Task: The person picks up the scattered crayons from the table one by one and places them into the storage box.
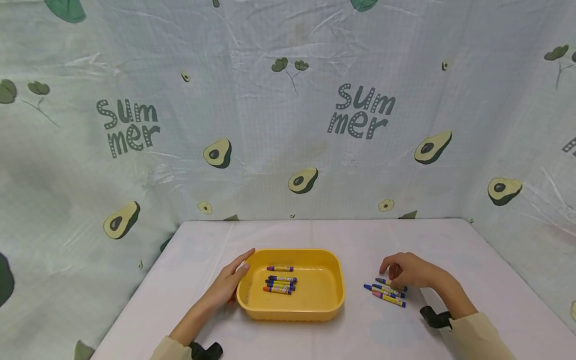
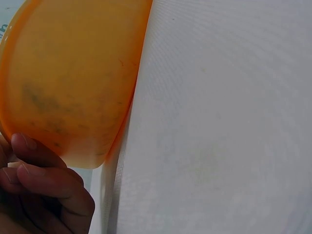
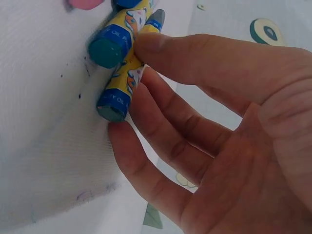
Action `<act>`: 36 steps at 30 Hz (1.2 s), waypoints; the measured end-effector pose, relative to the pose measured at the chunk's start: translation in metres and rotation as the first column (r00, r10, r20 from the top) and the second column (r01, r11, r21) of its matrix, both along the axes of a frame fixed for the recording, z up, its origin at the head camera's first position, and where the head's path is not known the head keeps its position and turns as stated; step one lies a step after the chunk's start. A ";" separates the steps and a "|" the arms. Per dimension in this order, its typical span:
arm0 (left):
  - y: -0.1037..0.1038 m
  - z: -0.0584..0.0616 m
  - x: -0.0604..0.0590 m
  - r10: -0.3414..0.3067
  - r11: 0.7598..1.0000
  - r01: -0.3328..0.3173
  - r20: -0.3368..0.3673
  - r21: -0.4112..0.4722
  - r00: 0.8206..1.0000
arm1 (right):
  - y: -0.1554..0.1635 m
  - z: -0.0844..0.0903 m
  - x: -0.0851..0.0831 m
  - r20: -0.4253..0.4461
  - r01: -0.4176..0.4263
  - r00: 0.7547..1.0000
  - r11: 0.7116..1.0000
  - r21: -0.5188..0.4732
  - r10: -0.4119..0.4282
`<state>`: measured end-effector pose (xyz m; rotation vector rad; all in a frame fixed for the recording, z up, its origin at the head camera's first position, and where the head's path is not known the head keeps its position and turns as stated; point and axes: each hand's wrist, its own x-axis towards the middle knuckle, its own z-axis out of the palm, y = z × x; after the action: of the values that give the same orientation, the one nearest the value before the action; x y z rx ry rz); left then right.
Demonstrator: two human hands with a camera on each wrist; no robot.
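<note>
A yellow plastic tray [image 1: 318,287] stands on the table with several oil pastels [image 1: 278,290] lying in its left half. My left hand [image 1: 227,286] grips the tray's left end, thumb at the rim; in the left wrist view its curled fingers [image 2: 46,178] touch the tray's wall. To the right of the tray, my right hand [image 1: 417,271] is over a small group of oil pastels [image 1: 389,299]. The right wrist view shows thumb and fingers pinching a grey-tipped oil pastel [image 3: 116,102], which lies against a thicker-looking blue-ended pastel [image 3: 108,46].
The white-covered table [image 1: 310,340] meets a hanging sheet [image 1: 252,190] printed with avocados and lettering at the back. Black wrist mounts [image 1: 435,318] sit on both forearms. A pink pastel end [image 3: 87,3] shows at the right wrist view's top.
</note>
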<state>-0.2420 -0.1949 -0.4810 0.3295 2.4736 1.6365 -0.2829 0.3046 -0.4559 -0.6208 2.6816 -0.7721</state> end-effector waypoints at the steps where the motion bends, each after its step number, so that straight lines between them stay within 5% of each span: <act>1: 0.000 0.000 0.000 0.000 1.000 0.000 -0.003 -0.003 1.000 | -0.001 0.000 0.000 0.000 0.002 1.000 1.000 -0.001 -0.002; 36: -0.005 -0.003 0.001 -0.011 1.000 0.011 -0.006 0.020 1.000 | -0.010 -0.001 0.013 -0.034 0.054 0.998 0.997 0.049 -0.052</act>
<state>-0.2406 -0.1997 -0.4837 0.3505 2.4564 1.6592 -0.2698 0.2946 -0.4569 -0.5571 2.7478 -0.7116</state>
